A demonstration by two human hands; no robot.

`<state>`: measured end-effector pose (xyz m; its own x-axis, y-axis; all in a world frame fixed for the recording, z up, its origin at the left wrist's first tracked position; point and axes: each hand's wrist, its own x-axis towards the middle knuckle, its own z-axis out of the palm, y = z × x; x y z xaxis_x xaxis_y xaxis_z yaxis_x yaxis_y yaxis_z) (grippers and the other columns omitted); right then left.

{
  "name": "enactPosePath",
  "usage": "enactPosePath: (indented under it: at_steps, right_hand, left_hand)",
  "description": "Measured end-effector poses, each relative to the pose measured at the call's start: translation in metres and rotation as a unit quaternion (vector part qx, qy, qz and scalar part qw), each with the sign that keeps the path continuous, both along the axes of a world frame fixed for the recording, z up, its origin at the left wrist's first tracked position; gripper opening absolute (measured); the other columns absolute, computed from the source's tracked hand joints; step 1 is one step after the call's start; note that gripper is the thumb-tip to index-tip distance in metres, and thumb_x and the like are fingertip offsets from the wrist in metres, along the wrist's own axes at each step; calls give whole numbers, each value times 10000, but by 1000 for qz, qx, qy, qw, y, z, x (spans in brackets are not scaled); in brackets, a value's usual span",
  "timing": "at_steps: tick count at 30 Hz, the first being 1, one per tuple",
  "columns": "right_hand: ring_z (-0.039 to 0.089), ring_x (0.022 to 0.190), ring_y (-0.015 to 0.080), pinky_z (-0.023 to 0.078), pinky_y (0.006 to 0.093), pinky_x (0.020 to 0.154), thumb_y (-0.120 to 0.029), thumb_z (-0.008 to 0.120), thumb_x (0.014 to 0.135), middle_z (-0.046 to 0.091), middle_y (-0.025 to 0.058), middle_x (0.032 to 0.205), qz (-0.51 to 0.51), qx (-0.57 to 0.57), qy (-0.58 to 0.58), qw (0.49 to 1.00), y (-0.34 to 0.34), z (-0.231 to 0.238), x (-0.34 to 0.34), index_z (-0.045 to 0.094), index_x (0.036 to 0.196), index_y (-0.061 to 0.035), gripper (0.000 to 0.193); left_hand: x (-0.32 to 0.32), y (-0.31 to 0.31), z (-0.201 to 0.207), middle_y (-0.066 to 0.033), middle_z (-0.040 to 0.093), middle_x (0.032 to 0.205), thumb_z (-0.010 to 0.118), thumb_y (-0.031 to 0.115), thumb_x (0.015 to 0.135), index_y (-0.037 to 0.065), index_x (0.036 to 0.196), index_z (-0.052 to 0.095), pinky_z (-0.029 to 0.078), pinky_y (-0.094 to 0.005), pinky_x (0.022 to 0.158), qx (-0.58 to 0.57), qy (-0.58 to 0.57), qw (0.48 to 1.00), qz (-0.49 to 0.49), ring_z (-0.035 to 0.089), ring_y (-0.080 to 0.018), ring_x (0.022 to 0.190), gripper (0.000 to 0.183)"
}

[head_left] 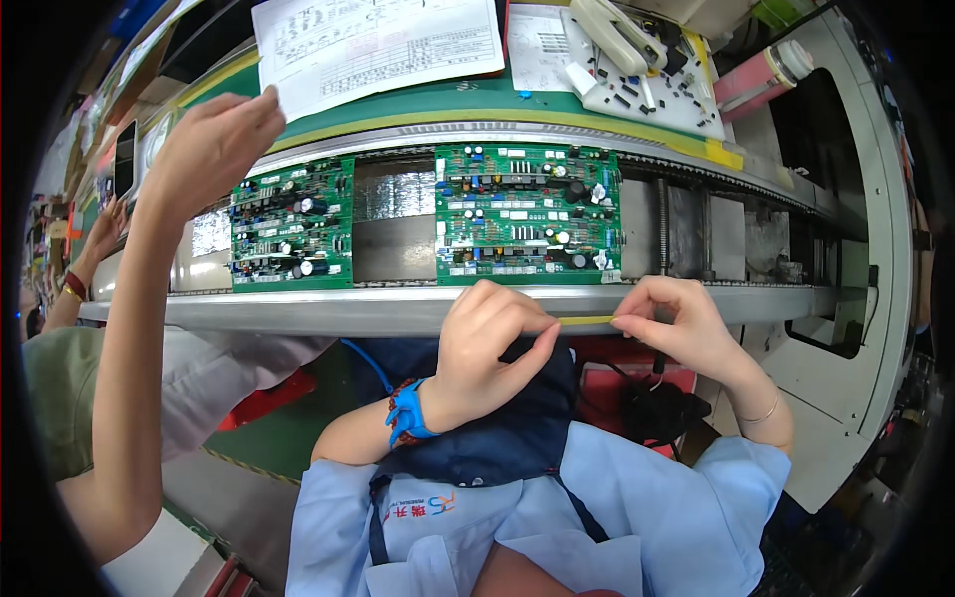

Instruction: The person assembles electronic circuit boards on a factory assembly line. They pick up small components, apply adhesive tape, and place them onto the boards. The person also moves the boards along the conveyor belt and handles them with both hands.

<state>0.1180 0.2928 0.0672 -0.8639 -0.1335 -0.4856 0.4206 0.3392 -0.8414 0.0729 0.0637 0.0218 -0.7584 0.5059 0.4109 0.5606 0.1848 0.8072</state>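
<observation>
1. From the head view, I see my left hand (489, 338) and right hand (676, 323) both raised just in front of the metal conveyor rail (398, 308). A thin yellow strip (585, 320) is stretched between them; each hand pinches one end with thumb and forefinger, the other fingers curled in.
2. The strip sits right at the near edge of the rail, below the larger green circuit board (527, 212).
3. The only container I can make out is a shallow white tray (686, 104) on the green shelf (448, 99) behind the line. It holds small dark components scattered across it, and a pale tool (619, 32) lies over its far end.
4. A pink cylinder (761, 75) lies just beside that tray, to the right.
5. On the conveyor, a smaller green circuit board (293, 227) rides to the left of the larger one, with a bare metal gap between them.
6. Printed sheets (378, 45) lie flat on the shelf.
7. Another person's arm (164, 289) reaches up from the left, its hand (219, 134) touching the edge of the sheets; I cannot tell whether it grips anything.
8. I wear a blue wrist strap (408, 413) and a light blue smock (557, 527).
</observation>
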Motion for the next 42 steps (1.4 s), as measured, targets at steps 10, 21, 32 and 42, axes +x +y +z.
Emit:
enactPosePath:
  at_steps: [10, 21, 32, 42]
  right_hand:
    - [524, 615, 41, 428, 207, 566, -77, 659, 829, 615, -1, 699, -35, -16, 26, 999, 9, -6, 13, 637, 864, -1, 87]
    - [535, 839, 246, 437, 330, 728, -68, 669, 746, 529, 77, 810, 17, 209, 223, 952, 21, -29, -4, 643, 860, -12, 130]
    - [501, 800, 266, 408, 358, 699, -83, 696, 730, 517, 74, 797, 67, 289, 326, 898, 20, -46, -9, 607, 790, -54, 111]
    - [490, 818, 306, 417, 388, 710, -53, 638, 771, 500, 110, 839, 74, 301, 324, 894, 14, -45, -8, 536, 822, -24, 118]
  left_hand:
    - [4, 11, -5, -64, 642, 776, 724, -36, 680, 48, 772, 613, 431, -300, 635, -1, -21, 999, -27, 572, -208, 711, 166]
    - [2, 6, 4, -66, 676, 835, 732, -29, 654, 62, 744, 578, 445, -301, 637, 79, -62, 989, -107, 590, -216, 704, 200]
    - [3, 9, 5, -123, 672, 883, 680, -26, 706, 63, 767, 490, 457, -316, 672, 93, -122, 964, -216, 569, -254, 722, 218]
    - [0, 18, -6, -276, 555, 1202, 562, -35, 781, 43, 776, 403, 445, -229, 578, 13, -221, 942, -252, 511, -84, 585, 177]
